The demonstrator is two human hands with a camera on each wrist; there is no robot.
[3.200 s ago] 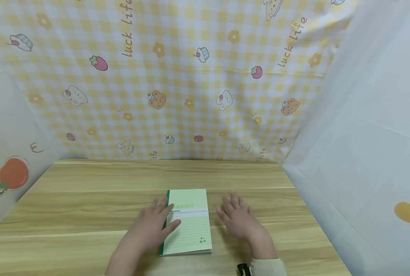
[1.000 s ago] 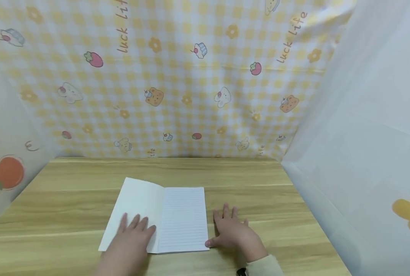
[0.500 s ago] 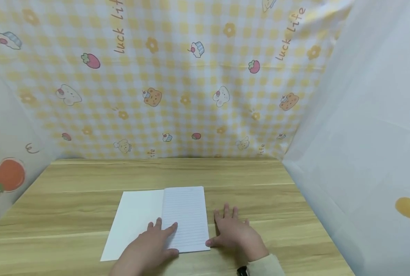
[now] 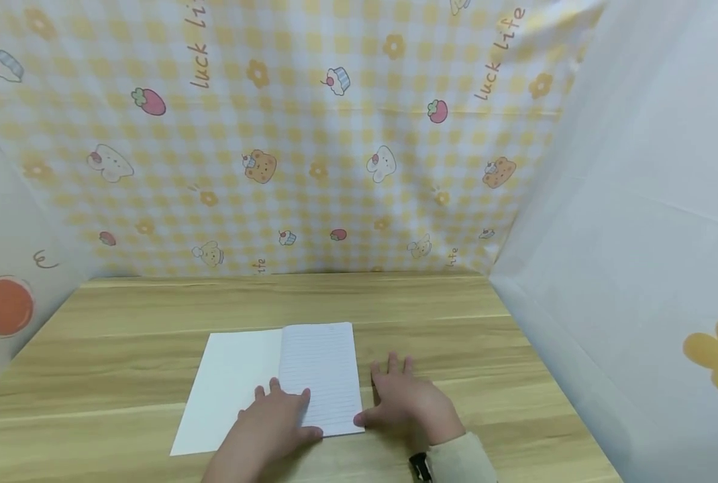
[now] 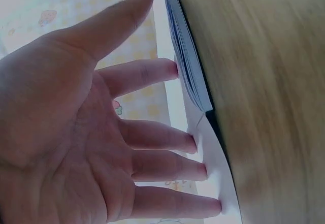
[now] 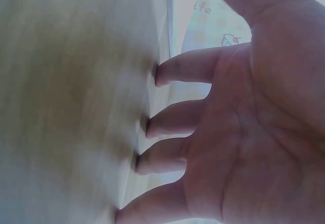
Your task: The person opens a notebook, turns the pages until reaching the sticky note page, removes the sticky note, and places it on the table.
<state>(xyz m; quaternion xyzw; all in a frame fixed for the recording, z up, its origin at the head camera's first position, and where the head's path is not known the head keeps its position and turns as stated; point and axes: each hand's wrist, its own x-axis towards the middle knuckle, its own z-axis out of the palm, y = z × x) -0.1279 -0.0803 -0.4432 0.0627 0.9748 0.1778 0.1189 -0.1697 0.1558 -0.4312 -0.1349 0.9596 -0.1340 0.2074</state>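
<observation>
A notebook lies spread on the table, its blank inside cover to the left and a lined page to the right. Across its lower middle rests my left hand. In the left wrist view, the straight fingertips touch the paper on both sides of the fold, and the page stack shows edge-on. Beside the notebook's right edge, my right hand has its fingers spread on the wood. Its thumb lies at the page's lower right corner. The right wrist view shows those fingertips touching the tabletop.
The wood-grain table runs back to a yellow checked cloth with printed cartoons. White sheets hang as walls at the left and at the right. A black band sits by the right sleeve.
The notebook's cover, closed at first, has been turned over to the left and now lies flat. My left hand moved from the cover to the fold. My right thumb came to the page corner.
</observation>
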